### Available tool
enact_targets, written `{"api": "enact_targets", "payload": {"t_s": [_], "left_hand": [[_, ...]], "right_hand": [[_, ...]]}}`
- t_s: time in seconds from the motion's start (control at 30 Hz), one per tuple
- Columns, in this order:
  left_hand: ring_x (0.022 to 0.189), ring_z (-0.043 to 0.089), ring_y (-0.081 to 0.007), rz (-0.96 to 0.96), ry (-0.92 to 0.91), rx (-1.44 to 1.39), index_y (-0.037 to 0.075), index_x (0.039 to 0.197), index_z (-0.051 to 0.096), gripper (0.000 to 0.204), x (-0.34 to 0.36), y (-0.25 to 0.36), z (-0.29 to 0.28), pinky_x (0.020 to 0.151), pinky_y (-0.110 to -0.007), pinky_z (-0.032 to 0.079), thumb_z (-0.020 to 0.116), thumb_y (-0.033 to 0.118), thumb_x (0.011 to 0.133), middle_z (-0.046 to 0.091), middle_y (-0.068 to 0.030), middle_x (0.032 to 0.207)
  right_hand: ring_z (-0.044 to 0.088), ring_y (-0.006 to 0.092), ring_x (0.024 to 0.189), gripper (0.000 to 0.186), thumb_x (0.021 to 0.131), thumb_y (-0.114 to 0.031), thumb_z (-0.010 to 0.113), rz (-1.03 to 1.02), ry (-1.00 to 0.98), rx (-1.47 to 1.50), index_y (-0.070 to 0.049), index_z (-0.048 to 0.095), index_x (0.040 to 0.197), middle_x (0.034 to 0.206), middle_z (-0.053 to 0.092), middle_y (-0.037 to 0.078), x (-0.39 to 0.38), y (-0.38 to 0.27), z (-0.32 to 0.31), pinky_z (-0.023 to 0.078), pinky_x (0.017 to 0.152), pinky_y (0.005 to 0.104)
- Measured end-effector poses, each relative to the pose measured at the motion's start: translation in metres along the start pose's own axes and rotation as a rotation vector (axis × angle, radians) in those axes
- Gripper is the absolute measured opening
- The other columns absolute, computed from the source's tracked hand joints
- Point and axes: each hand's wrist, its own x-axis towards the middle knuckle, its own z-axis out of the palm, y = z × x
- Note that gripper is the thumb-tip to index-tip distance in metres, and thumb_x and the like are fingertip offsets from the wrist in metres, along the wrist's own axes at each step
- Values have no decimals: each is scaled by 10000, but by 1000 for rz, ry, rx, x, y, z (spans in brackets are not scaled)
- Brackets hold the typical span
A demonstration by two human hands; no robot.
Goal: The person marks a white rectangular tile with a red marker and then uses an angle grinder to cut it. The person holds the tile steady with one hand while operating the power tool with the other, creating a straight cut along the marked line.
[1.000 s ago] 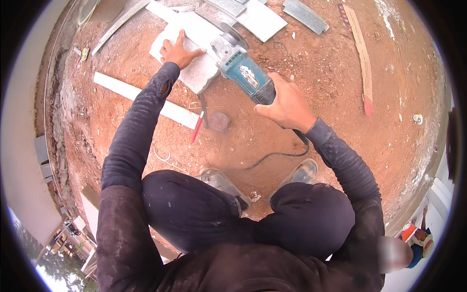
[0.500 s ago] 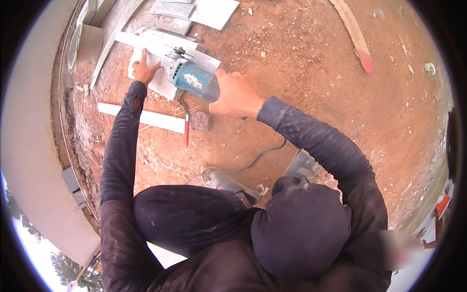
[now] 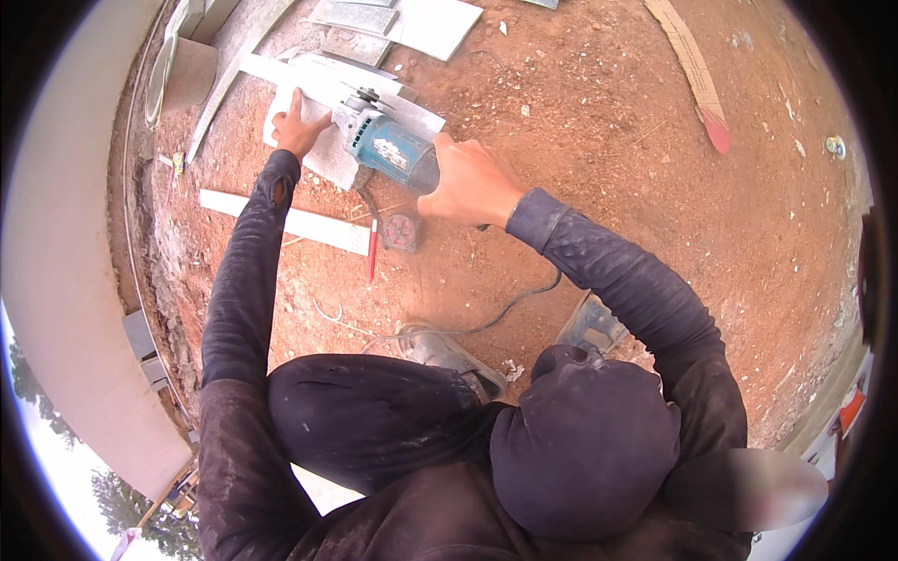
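Observation:
My right hand (image 3: 479, 182) grips the rear of a teal angle grinder (image 3: 395, 152). The grinder's grey head and disc lie over a pale tile (image 3: 329, 163), toward its right part. Fingers apart, my left hand (image 3: 299, 129) presses on the same tile, just left of the grinder head. A narrow white strip (image 3: 304, 77) runs across the tile beyond my fingers. Whether the disc touches the tile, I cannot tell. Nearer to me, a long white tile strip (image 3: 290, 221) lies on the soil, with a red pencil (image 3: 373, 251) at its right end.
A round reddish tape measure (image 3: 400, 233) lies beside the pencil. The grinder's cord (image 3: 510, 307) crosses the reddish soil near my shoes (image 3: 449, 357). More tiles (image 3: 435, 28) are stacked at the far side. A pale bucket (image 3: 187, 77) stands far left by the wall. Cardboard (image 3: 687, 61) lies far right.
The whole view has shifted slightly, so things appear a little further right. Both hands and the grinder keep about the same place over the tile.

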Motion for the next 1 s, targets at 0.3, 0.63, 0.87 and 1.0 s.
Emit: {"api": "enact_targets", "payload": {"t_s": [0.3, 0.63, 0.87, 1.0], "left_hand": [[1335, 256, -532, -6, 16, 10, 297, 1573, 235, 1052, -4, 7, 1, 1119, -578, 247, 792, 545, 716, 230, -365, 1456], [1327, 260, -542, 3, 23, 25, 275, 1575, 241, 1069, -1, 4, 2, 1119, -580, 245, 798, 554, 706, 231, -374, 1449], [1325, 262, -540, 12, 29, 23, 261, 1575, 243, 1079, -2, 4, 3, 1120, -582, 232, 800, 561, 701, 237, -378, 1444], [1332, 254, -543, 2, 19, 28, 255, 1576, 241, 1093, -3, 5, 1, 1122, -583, 225, 797, 584, 695, 236, -379, 1447]], "right_hand": [[681, 435, 907, 703, 669, -313, 700, 12, 23, -18, 158, 523, 1159, 929, 670, 313, 2, -2, 4, 548, 818, 449], [697, 419, 869, 750, 671, -309, 705, 8, 29, -46, 188, 501, 1195, 910, 674, 313, 5, 0, 8, 561, 803, 437], [697, 421, 873, 749, 674, -314, 708, 20, 8, -47, 189, 500, 1189, 915, 673, 317, 6, 0, 9, 562, 805, 438], [695, 428, 885, 735, 676, -317, 710, 24, 15, -47, 187, 506, 1171, 924, 670, 324, 5, -1, 8, 561, 807, 441]]}}
